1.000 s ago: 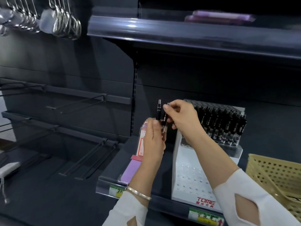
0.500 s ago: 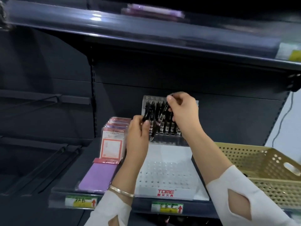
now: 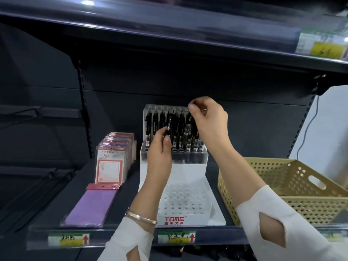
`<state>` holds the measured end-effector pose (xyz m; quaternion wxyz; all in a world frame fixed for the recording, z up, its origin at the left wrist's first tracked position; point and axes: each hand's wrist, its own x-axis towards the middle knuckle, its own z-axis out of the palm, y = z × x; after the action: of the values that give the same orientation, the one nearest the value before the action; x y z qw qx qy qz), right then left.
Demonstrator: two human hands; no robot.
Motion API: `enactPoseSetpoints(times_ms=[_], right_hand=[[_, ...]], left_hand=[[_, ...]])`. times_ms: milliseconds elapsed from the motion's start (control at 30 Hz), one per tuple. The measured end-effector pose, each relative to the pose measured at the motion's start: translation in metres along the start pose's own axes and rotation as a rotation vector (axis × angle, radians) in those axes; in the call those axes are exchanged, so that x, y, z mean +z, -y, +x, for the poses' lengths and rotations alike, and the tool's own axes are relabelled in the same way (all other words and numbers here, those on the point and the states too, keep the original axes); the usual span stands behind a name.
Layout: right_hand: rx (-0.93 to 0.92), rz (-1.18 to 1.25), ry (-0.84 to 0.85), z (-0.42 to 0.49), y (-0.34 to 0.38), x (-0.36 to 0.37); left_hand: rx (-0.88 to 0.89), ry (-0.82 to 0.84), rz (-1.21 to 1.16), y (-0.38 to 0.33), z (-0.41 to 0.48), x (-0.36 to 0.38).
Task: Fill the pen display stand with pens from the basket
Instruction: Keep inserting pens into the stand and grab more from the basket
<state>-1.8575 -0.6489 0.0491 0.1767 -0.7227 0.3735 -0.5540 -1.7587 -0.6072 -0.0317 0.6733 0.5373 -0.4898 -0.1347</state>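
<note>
A white stepped pen display stand (image 3: 180, 204) marked TOME sits on the dark shelf. Its back rows hold several black pens (image 3: 180, 132); the front rows are bare holes. My left hand (image 3: 160, 147) grips a black pen (image 3: 168, 124) upright in front of the stand's left side. My right hand (image 3: 209, 117) pinches the top of another black pen (image 3: 188, 127), which stands slightly tilted over the right back rows. A tan perforated basket (image 3: 293, 183) sits to the right of the stand; its inside is mostly hidden.
Packs of tags with purple cards (image 3: 111, 162) stand left of the stand. An upper shelf (image 3: 169, 34) hangs close above my hands. Price labels (image 3: 176, 237) line the shelf's front rail. Bare hooks (image 3: 37, 185) stick out at far left.
The view swung right, bringing the stand to the middle and the basket into sight. My right hand carried its pen from beside my left hand over the stand's back rows.
</note>
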Motion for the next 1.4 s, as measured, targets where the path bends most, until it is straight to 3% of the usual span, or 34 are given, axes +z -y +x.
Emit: enactPoseSetpoints(times_ms=[167,433,967,1167,1400], right_hand=[[-0.008,-0.133,0.087,0.003,-0.005,0.001],[0.014,-0.424,0.063,0.008,-0.024,0.017],[0.034,-0.312,0.186,0.015,-0.027,0.015],[-0.160,-0.338,-0.023,0.005,-0.015,0.013],[0.030,0.014,0.226,-0.003,0.008,0.017]], left_hand=[[-0.025,0.019,0.018,0.008,0.002,0.004],[-0.065,0.040,-0.026,0.018,0.004,0.009],[-0.104,0.039,-0.138,0.013,0.003,0.001],[-0.059,0.009,-0.155,0.009,-0.001,-0.002],[0.029,-0.005,-0.176,0.007,0.000,-0.007]])
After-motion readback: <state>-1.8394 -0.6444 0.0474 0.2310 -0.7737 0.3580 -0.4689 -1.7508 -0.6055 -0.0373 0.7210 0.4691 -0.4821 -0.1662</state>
